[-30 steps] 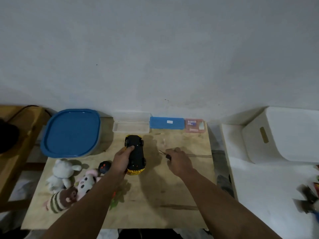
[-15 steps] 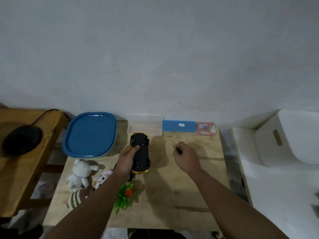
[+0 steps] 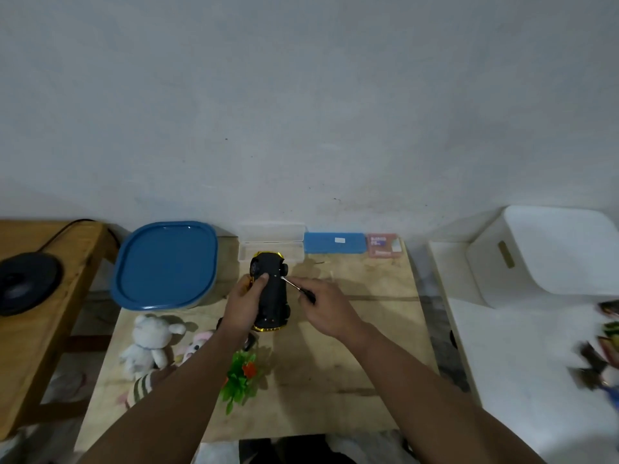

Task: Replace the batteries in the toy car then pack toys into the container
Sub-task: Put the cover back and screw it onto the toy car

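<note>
A yellow toy car (image 3: 273, 296) lies upside down on the wooden table (image 3: 368, 363), black underside up. My left hand (image 3: 246, 304) grips its left side, thumb on the underside. My right hand (image 3: 326, 308) holds a small screwdriver (image 3: 296, 287), whose metal tip touches the car's underside near the far right wheel. A container with a blue lid (image 3: 165, 264) stands at the table's far left. Plush toys lie at the near left: a white one (image 3: 150, 341), a pink one (image 3: 196, 344) and a striped one (image 3: 142, 388), partly hidden by my left arm.
A green plastic plant with a red flower (image 3: 243, 375) lies under my left forearm. Against the wall sit a clear box (image 3: 271, 249), a blue case (image 3: 335, 243) and a pink pack (image 3: 383, 245). A white bin (image 3: 549, 254) stands on the right, a wooden bench (image 3: 43, 296) on the left.
My right hand lifted the screwdriver off the table and brought its tip onto the car's underside. My left hand kept hold of the car. The camera view shifted.
</note>
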The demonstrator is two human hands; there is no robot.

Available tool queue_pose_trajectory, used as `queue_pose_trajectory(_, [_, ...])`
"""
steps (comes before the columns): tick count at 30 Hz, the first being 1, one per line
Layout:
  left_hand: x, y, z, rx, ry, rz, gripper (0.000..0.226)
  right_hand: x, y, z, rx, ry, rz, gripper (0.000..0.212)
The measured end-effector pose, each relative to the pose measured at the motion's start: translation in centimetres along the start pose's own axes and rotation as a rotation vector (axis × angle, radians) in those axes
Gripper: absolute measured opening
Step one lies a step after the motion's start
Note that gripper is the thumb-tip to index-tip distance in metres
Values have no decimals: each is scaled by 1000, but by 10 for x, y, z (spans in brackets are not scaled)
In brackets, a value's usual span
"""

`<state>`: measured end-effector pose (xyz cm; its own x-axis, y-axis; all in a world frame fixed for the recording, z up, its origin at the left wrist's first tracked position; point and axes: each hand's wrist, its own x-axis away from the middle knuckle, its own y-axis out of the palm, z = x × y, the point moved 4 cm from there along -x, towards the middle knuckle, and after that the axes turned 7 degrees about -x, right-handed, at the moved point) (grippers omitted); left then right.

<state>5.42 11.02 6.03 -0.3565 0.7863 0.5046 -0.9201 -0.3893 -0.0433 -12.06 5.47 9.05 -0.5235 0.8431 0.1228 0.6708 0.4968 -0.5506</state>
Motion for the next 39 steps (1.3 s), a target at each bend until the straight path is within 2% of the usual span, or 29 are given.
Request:
queue_pose_trajectory(6, [4, 2, 3, 7, 13, 2, 20, 4, 3, -5, -9, -9, -5, 48])
queue_pose_trajectory(39, [11, 16, 7, 100, -6, -31, 23, 10, -5, -10, -49, 9, 37, 46])
